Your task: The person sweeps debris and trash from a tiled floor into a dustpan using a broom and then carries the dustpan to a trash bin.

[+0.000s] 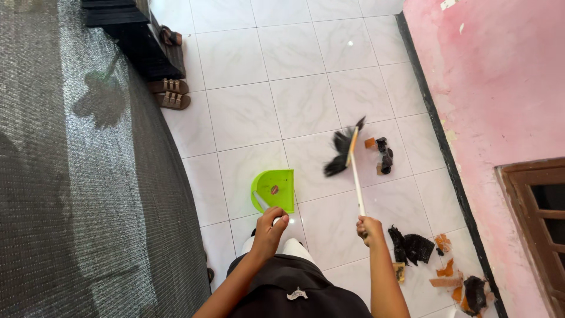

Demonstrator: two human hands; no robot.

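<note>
My left hand grips the white handle of a green dustpan that rests flat on the white tiled floor in front of me. A small dark bit lies in the pan. My right hand holds the white stick of a broom, whose black bristles are blurred just above the tiles. Just right of the bristles lies a small pile of black and orange scraps.
A pink wall with a black skirting runs along the right, with a brown wooden frame. More black and orange debris lies by the wall. A dark mesh screen fills the left. Brown sandals sit near a black step.
</note>
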